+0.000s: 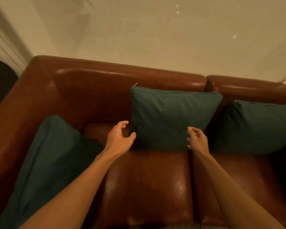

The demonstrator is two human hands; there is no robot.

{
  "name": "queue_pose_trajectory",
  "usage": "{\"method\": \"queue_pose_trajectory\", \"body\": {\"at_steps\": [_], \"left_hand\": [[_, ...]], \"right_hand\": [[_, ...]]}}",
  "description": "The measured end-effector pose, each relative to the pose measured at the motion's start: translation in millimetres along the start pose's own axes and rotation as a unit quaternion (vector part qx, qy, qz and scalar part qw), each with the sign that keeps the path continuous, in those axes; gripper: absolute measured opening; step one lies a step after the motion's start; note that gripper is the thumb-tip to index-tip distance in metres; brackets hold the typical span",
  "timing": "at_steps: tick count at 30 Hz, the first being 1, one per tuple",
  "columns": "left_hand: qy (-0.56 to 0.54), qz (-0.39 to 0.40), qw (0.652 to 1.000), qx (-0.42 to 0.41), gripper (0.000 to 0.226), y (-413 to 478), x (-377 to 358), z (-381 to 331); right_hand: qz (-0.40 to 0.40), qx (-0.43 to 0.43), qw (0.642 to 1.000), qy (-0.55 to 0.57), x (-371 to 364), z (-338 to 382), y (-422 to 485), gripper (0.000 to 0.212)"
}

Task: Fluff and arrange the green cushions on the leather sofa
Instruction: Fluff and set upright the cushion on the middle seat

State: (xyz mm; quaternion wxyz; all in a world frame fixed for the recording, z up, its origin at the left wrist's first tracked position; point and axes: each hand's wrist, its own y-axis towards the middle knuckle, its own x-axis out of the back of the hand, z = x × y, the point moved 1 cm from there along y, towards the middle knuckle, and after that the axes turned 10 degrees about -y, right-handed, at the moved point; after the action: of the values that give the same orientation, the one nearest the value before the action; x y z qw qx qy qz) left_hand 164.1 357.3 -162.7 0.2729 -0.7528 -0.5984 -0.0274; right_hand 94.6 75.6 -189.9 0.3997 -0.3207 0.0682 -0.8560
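Three dark green cushions sit on a brown leather sofa. The middle cushion stands upright against the backrest. My left hand hovers at its lower left corner with fingers spread and curled, the thumb at the cushion's edge. My right hand is at its lower right corner, fingers loosely apart, holding nothing. The left cushion leans against the sofa's left arm. The right cushion rests against the backrest, partly cut off by the frame.
A beige wall rises behind the sofa. A dark rounded object stands beyond the sofa's left arm. The seat cushions in front of the hands carry nothing.
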Motion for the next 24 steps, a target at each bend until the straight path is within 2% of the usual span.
{"method": "queue_pose_trajectory", "body": {"at_steps": [2,3,7,10,13,14,16,19,24], "left_hand": [[-0.047,0.01,0.998,0.034,0.07,20,-24,-8],[-0.074,0.01,0.996,0.045,0.078,29,-35,-11],[-0.175,-0.041,0.979,0.099,0.106,68,-68,-16],[-0.225,-0.069,0.962,0.139,0.124,91,-85,-16],[-0.268,-0.083,0.949,0.143,0.118,105,-101,-14],[-0.274,-0.083,0.947,0.143,0.117,108,-105,-13],[-0.283,-0.086,0.944,0.143,0.114,112,-111,-13],[-0.303,-0.083,0.939,0.141,0.105,116,-110,-10],[-0.309,-0.067,0.938,0.141,0.087,116,-101,-11]], "right_hand": [[-0.027,-0.008,0.999,0.019,17,-3,31,0.023],[-0.033,-0.013,0.999,0.029,23,-6,48,0.034],[-0.035,-0.054,0.997,0.032,35,-19,112,0.102],[-0.039,-0.058,0.995,0.068,34,-15,138,0.107],[-0.013,-0.078,0.989,0.123,34,-14,148,0.137],[0.007,-0.079,0.988,0.136,33,-15,148,0.141],[0.03,-0.083,0.987,0.135,29,-17,147,0.133],[0.026,-0.079,0.987,0.139,20,-20,149,0.122],[0.029,-0.097,0.984,0.15,12,-21,140,0.124]]}}
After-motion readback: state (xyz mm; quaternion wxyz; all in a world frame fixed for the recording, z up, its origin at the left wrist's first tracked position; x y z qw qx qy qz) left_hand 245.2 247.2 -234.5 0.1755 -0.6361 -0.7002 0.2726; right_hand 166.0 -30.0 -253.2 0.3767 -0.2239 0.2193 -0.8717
